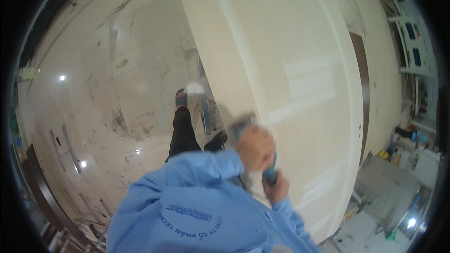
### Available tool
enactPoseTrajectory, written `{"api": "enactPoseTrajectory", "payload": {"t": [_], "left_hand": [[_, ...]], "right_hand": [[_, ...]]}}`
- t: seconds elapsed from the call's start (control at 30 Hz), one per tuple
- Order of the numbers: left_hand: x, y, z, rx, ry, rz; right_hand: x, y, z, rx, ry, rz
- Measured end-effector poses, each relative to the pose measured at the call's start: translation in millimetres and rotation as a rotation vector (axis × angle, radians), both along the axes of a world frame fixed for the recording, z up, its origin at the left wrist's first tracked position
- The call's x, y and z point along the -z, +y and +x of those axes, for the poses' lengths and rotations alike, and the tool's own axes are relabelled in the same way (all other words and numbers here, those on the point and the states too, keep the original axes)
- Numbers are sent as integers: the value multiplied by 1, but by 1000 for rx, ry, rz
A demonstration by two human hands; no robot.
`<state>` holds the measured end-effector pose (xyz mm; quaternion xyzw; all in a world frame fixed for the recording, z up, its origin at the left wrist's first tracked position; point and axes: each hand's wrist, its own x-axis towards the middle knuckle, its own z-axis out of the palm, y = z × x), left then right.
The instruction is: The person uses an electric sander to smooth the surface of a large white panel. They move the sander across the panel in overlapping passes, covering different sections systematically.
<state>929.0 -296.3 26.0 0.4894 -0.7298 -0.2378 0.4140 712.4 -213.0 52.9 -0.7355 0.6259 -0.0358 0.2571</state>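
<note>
A large pale wood-toned panel (300, 126), shaped like a door with lighter lengthwise bands, lies flat in front of me and to the right. On its near left edge sits a teal and dark hand-held power tool (270, 174), blurred by motion; it looks like a sander. My left hand (256, 148) is closed over the front part of the tool, hiding much of its body. Behind it, closer to me, my right hand (276, 187) wraps round the teal rear grip. The tool's underside is out of sight.
A metal support leg (206, 112) stands under the panel's left edge, near my feet. Stained tiled floor (145, 56) spreads to the left. A dark brown board (361, 84) lies beyond the panel's right edge. Grey-topped worktables (386, 189) with tools stand at the far right.
</note>
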Motion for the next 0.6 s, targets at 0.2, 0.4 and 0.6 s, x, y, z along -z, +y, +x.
{"api": "enactPoseTrajectory", "payload": {"t": [0.2, 0.4, 0.6], "left_hand": [[24, -60, 91, -1, 161, -175], [47, -251, 304, -154, 168, -296], [46, -412, 465, -389, 84, -198]], "right_hand": [[9, -48, 85, 32, -9, 4], [23, -281, 286, -243, -86, -184], [49, -454, 448, -324, -127, -360]]}}
